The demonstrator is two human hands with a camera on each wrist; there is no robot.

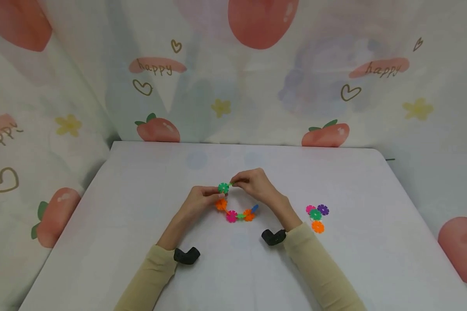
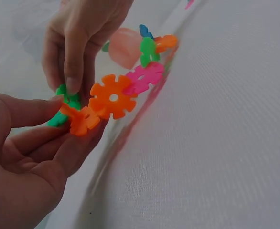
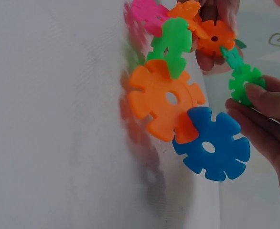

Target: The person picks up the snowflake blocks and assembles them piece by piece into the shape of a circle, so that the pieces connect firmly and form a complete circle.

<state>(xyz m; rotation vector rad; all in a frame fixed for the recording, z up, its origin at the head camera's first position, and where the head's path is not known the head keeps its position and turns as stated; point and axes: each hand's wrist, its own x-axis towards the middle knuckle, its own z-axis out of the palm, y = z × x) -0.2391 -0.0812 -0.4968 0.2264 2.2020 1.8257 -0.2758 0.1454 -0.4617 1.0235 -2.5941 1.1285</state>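
Observation:
Notched plastic discs are joined edge to edge in a curved chain. At its free end is a blue disc (image 3: 231, 152), followed by an orange disc (image 3: 147, 93), a green disc (image 3: 176, 40) and a pink disc (image 2: 144, 78). Further along come orange discs (image 2: 106, 90) and a darker green disc (image 1: 223, 188). My left hand (image 1: 198, 199) pinches the chain near an orange disc, thumb above and fingers below. Between thumb and fingers, my right hand (image 1: 257, 185) holds a light green disc (image 3: 240, 86), which meets the darker green one.
To the right of the right forearm lies a small group of loose discs: pink (image 1: 309, 209), purple (image 1: 324, 210), green (image 1: 315, 214) and orange (image 1: 318, 226). A white cloth covers the table (image 1: 159, 172). Patterned curtains (image 1: 257, 95) stand behind and at the sides.

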